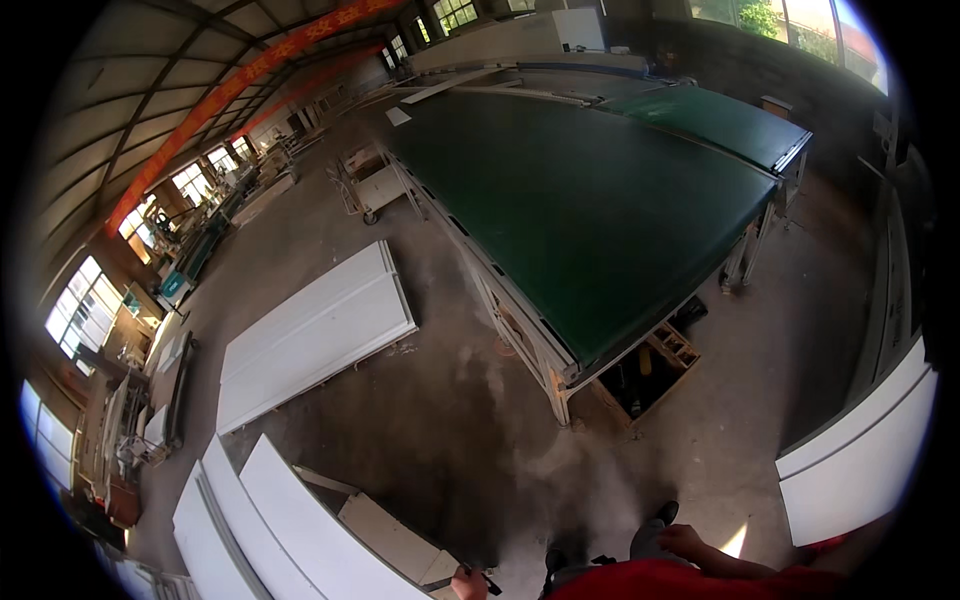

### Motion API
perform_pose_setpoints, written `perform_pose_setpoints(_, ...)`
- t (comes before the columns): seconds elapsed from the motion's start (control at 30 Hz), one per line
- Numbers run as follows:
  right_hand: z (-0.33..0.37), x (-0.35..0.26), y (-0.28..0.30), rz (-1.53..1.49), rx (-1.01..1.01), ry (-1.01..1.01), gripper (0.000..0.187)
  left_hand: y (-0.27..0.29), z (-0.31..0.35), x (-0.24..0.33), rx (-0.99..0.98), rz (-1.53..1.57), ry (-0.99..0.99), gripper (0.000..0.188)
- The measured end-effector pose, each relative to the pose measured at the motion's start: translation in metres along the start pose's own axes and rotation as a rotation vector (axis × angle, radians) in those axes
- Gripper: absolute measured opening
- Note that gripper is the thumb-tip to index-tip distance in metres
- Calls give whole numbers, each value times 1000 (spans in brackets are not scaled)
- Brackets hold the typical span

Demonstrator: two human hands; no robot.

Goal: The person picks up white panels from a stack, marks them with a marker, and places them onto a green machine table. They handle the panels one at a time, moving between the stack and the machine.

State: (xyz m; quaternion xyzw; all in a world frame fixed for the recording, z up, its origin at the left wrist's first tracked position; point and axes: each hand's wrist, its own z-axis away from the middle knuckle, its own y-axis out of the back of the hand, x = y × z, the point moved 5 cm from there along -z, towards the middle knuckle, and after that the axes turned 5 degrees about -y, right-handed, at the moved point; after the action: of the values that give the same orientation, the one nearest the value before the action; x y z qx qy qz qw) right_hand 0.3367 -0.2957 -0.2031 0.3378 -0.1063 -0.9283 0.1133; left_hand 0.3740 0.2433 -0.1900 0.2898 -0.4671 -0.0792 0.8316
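My left hand (468, 583) is low in the view, beside the edge of a stack of long white panels (300, 520). Its fingers look closed round a small dark thing (491, 582), too small and cut off to name. Against my grey-trousered leg rests my right hand (683, 542), its fingers curled in and nothing seen in them. In front of me stands a big table with a dark green flat top (580, 200) on a metal frame.
Under the table's near corner sits an open wooden box (648, 378) with tools. White panels (315, 335) lie low on the left, more panels (860, 455) at the right. A cart (380, 190) stands by the table. Machines (195, 260) line the far left wall.
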Motion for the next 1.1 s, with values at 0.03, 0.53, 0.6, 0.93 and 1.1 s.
perform_pose_setpoints(0.03, -1, -14, 8, -81, 4, -13, 26, -36, -3, 20, 122, 39, -51, 27)
perform_pose_setpoints(0.53, -40, -203, 290, -893, -830, 490, 50, -480, 305, 649, -1543, 564, -586, 8)
perform_pose_setpoints(0.6, -39, -235, 314, -845, -1016, 616, 56, -528, 346, 696, -1689, 575, -704, 4)
perform_pose_setpoints(0.93, -130, -163, 629, -1383, -434, 574, 61, -742, 388, 844, -2094, 672, -460, 11)
perform_pose_setpoints(1.1, -100, -88, 833, -1422, 239, 691, 70, -859, 386, 943, -1923, 662, -1118, 8)
